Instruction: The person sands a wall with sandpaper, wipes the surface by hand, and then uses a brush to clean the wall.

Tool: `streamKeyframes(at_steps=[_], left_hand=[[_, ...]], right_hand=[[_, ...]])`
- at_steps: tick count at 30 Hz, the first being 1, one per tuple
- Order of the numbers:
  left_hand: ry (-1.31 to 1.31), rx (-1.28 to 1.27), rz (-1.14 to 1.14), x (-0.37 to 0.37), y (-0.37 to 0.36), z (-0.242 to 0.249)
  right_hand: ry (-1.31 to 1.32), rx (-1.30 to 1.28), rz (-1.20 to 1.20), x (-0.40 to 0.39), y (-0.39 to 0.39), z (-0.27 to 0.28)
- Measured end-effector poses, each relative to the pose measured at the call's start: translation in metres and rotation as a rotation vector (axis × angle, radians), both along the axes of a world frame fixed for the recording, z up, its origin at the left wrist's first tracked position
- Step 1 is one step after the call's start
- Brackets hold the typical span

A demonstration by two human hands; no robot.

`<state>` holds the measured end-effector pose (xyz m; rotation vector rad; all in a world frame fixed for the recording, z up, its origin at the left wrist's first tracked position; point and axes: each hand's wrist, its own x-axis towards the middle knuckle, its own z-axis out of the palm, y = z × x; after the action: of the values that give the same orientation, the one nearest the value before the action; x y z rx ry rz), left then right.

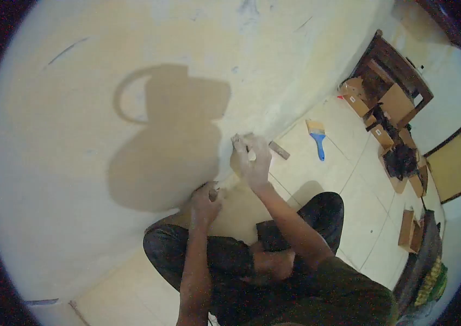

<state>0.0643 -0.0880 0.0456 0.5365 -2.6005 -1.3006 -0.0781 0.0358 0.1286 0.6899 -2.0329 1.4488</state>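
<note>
Close to the pale wall [160, 32], the right hand [255, 163] has its thumb and fingers bent toward each other, dusted pale; whether they pinch something, I cannot tell. The left hand [204, 204], lower down, is loosely curled, its contents equally unclear. The wall rises just beside both; light, even fingertip contact would suit its surface, and leaning back might shift the broad shadow [165, 163] off it. Just beyond the right hand, a small block [279, 150] lies on the tiled floor [366, 228], then a blue-handled brush [317, 140], and farther off, opened cardboard boxes [396, 103].
</note>
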Motion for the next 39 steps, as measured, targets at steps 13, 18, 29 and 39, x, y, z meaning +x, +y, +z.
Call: streamKeyframes(at_steps=[13,18,29,39], left_hand=[[0.093,-0.113,-0.001,-0.002,0.000,0.007],[0.080,-0.062,-0.020,-0.003,-0.004,-0.002],[0.005,-0.142,-0.050,0.000,-0.004,0.016],[-0.050,-0.070,-0.039,0.003,-0.005,0.018]], right_hand=[[0.098,-0.160,-0.018,-0.013,-0.008,0.049],[0.078,-0.022,0.014,0.004,0.005,-0.028],[0.152,-0.158,-0.032,-0.009,-0.023,0.040],[-0.454,-0.398,-0.044,0.018,-0.029,0.048]])
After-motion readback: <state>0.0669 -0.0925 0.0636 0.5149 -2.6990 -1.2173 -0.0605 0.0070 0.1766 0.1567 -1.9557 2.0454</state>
